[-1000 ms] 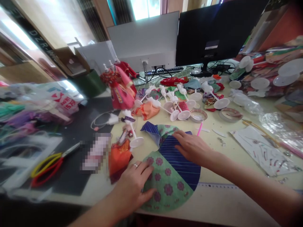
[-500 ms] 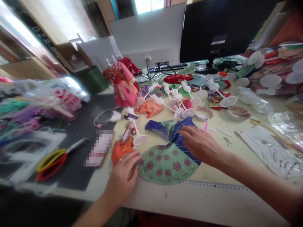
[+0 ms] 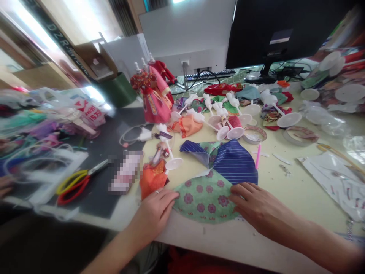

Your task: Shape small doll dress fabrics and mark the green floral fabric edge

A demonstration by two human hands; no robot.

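Flat grip — floral fabric (image 3: 203, 198), curved.

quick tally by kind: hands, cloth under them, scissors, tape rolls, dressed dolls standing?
Hands: 2, left hand and right hand, both flat on the cloth
Cloth: 1, green floral and blue striped
Scissors: 1
Tape rolls: 2
Dolls: 2, maybe more behind
Total: 8

Both forearms are bare, with no sleeve visible up to the edge of the picture. The left hand (image 3: 155, 213) wears a thin, silver-coloured ring on one finger. The right hand (image 3: 256, 207) has no ring or watch. The fingernails are short and unpainted.
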